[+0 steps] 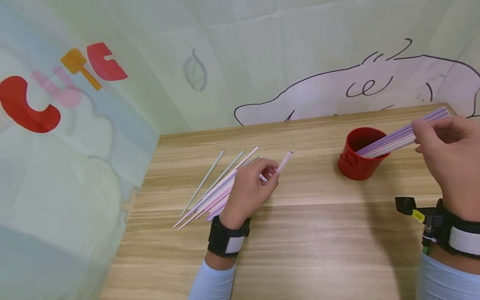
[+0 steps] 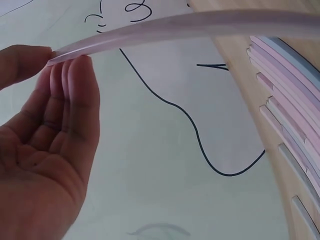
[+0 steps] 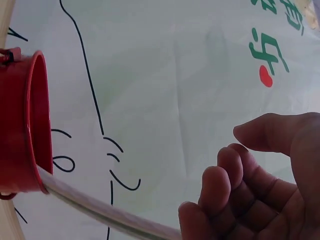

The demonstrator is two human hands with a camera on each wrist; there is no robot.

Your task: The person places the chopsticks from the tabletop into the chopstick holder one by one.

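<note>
My left hand (image 1: 250,185) pinches a thin pink straw (image 1: 286,160) between thumb and fingertips, as the left wrist view shows at the straw's end (image 2: 75,52). Beneath and beside this hand lies a loose pile of pastel straws (image 1: 215,198), pink, lilac and grey-blue. On the right, a small red bucket (image 1: 354,166) has several lilac and white straws (image 1: 397,136) leaning out over its right rim. Beside their upper ends is my right hand (image 1: 455,154). In the right wrist view its fingers (image 3: 216,185) bend loosely, the thumb stands apart, and nothing is between them.
Everything stands on a wood-grain table (image 1: 315,250). A pale printed cloth (image 1: 240,62) with a line drawing rises along the back edge, and another cloth side with coloured letters (image 1: 30,106) stands on the left. Two grey-blue straws (image 1: 202,183) lie at the pile's left.
</note>
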